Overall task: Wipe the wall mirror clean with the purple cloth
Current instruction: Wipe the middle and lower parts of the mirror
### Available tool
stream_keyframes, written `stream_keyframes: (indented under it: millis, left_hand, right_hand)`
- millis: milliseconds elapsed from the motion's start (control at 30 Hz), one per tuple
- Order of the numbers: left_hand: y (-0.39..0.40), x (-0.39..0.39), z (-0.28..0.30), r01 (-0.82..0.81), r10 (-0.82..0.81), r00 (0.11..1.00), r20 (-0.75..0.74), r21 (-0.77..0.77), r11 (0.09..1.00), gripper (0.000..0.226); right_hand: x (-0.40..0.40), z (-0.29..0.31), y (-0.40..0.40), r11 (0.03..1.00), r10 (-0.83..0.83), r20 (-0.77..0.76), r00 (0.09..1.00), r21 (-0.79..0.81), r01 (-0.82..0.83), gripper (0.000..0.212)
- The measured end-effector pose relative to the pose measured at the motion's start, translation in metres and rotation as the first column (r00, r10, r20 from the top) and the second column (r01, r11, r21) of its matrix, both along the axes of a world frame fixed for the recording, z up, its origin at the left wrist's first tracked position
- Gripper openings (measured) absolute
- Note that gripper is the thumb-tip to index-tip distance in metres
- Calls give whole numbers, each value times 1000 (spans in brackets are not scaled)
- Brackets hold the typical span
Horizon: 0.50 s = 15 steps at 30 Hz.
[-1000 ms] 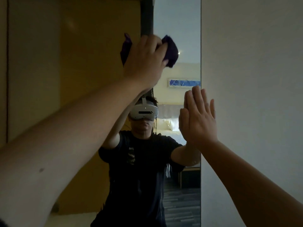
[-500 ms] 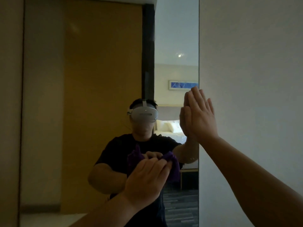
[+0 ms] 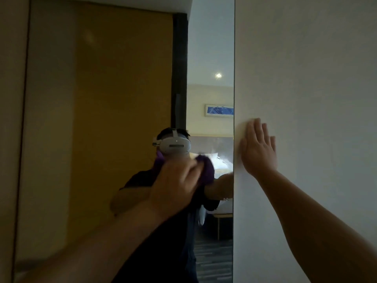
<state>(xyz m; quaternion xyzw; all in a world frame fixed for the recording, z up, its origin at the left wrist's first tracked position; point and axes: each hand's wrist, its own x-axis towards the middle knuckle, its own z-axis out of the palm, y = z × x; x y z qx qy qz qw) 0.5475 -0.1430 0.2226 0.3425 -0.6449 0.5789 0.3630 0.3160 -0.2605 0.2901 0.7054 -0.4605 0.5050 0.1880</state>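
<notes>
The tall wall mirror (image 3: 102, 99) fills the left and middle of the view, its right edge meeting a white wall. My left hand (image 3: 175, 184) presses the purple cloth (image 3: 207, 170) flat against the glass at mid height; the hand is blurred by motion and covers most of the cloth. My right hand (image 3: 258, 149) rests flat on the white wall just right of the mirror's edge, fingers spread and pointing up, holding nothing.
The white wall (image 3: 306, 78) takes up the right side. A beige wall strip (image 3: 10, 119) borders the mirror on the left. The mirror reflects a person with a headset, a yellow panel, a bed and a framed picture.
My left hand with the cloth swept from the top of the mirror down low, then back up to mid height. My right hand shifted from the mirror's edge onto the white wall.
</notes>
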Motion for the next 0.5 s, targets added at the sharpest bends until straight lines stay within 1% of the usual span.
stream_keyframes:
  millis: [67,133,200,267,300,367,500]
  left_hand:
    - [-6,-11,63,41,-50,995,-90,-103,994,38]
    - [-10,-24,128,7,-28,989,-145,-143,990,39]
    - [-13,-37,185,-60,40,988,-147,-135,989,38]
    - [-17,-48,230,-175,165,980,-113,-80,981,37]
    - [-21,-52,246,-232,226,970,-88,-64,971,36]
    - [-28,-56,266,-290,287,956,-61,-47,956,35]
    - [-38,-55,272,-273,268,960,-78,-69,960,37]
  right_hand:
    - [-2,0,0,1000,3,-28,1000,1,-3,59]
    - [-5,0,0,1000,0,-50,999,2,0,60]
    - [-8,0,-1,1000,-4,-59,998,0,4,59]
    - [-9,-1,-2,1000,0,-62,998,-14,-1,59]
    - [-9,-2,-3,1000,-2,-65,998,-25,0,59]
    - [-10,-3,-5,999,-15,-72,997,-36,13,59]
    - [-8,-4,-10,998,-33,-55,998,-62,29,59]
